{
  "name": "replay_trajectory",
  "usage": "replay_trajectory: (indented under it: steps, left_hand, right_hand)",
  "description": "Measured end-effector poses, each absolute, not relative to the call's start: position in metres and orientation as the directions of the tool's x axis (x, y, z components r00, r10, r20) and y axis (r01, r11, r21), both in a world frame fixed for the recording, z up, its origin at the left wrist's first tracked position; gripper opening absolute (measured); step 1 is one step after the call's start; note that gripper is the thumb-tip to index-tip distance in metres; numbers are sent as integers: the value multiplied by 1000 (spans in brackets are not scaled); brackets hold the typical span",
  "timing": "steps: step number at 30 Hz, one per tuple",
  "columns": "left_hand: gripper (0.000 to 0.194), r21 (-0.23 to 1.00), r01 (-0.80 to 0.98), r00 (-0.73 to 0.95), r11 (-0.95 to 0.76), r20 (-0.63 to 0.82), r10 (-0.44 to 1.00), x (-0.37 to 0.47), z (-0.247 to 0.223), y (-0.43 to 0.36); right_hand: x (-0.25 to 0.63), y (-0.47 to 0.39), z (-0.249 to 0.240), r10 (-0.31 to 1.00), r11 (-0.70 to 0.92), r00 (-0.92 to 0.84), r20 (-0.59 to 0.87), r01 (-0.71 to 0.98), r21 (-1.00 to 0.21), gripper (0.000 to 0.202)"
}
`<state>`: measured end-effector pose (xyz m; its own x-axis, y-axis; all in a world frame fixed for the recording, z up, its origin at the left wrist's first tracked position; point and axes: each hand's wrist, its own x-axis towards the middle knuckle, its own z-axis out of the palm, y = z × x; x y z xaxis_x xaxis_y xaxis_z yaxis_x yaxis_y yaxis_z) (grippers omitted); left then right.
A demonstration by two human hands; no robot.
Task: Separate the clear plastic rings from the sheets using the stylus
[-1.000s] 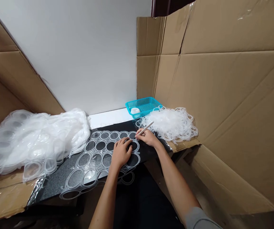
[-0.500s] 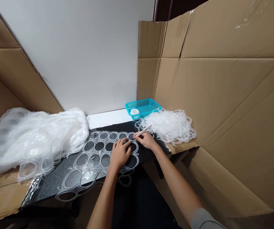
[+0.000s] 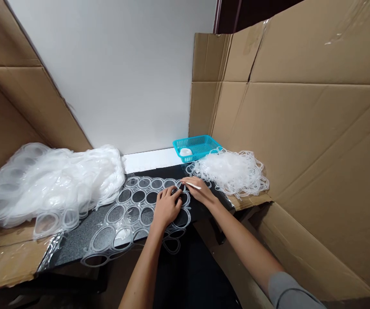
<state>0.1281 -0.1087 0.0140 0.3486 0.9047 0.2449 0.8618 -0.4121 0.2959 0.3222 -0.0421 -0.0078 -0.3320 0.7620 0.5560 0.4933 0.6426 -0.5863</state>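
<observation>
Tabletop: a black, grey-speckled surface [image 3: 71, 242] lies under your work, with brown cardboard [image 3: 13, 262] taped over its end at 8 o'clock from your hands.
Walls: a smooth white panel [image 3: 117, 77] rises at 11 o'clock; a tall brown cardboard sheet [image 3: 307, 137] stands from 1 to 3.
Basket: at about 12:30, a teal plastic mesh basket [image 3: 215, 143] holds a round white object [image 3: 185, 152].
Heaps: a pile of translucent whitish plastic sheets [image 3: 65, 180] sits at 9; a tangle of clear, thin plastic loops [image 3: 231, 169] lies at 2, just beside the basket.
Ring sheet: a clear plastic sheet of joined rings [image 3: 123, 216] spreads from under your hands toward 8.
Left hand: your left hand [image 3: 168, 205] rests palm down on it, fingers apart and bent.
Right hand: your right hand [image 3: 200, 191] pinches a slim white pen-like tool [image 3: 191, 185] at the sheet's far corner.
Edge: the sheet overhangs the near edge at 6 to 8.
Room: black surface shows beyond the sheet at 11.
</observation>
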Motion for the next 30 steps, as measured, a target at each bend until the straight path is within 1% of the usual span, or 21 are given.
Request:
replay_trajectory:
  steps: [3, 5, 10, 15, 21, 26, 30]
  left_hand:
    - [36, 298, 859, 352, -415, 245, 904, 127, 16, -110]
    - [35, 301, 857, 354, -418, 246, 902, 126, 17, -111]
    - [32, 320, 854, 342, -411, 252, 905, 125, 15, -111]
    - [32, 338, 845, 344, -414, 248, 905, 125, 13, -111]
    - [33, 346, 836, 355, -425, 249, 901, 126, 13, -111]
    - [35, 322, 834, 380, -449, 256, 889, 126, 11, -111]
    - [35, 313, 843, 371, -438, 252, 894, 127, 13, -112]
  right_hand:
    - [321, -14, 4, 814, 537, -140, 564, 552, -638, 29]
    - [319, 5, 12, 824, 480, -43, 565, 582, -656, 29]
    - [302, 26, 12, 802, 448, 62, 594, 596, -666, 34]
    - [291, 21, -5, 765, 407, 235, 600, 546, -732, 45]
    - [299, 18, -6, 739, 414, 324, 591, 475, -777, 49]
    - [299, 17, -5, 751, 423, 318, 578, 440, -792, 51]
    - [305, 18, -5, 739, 386, 403, 540, 403, -830, 51]
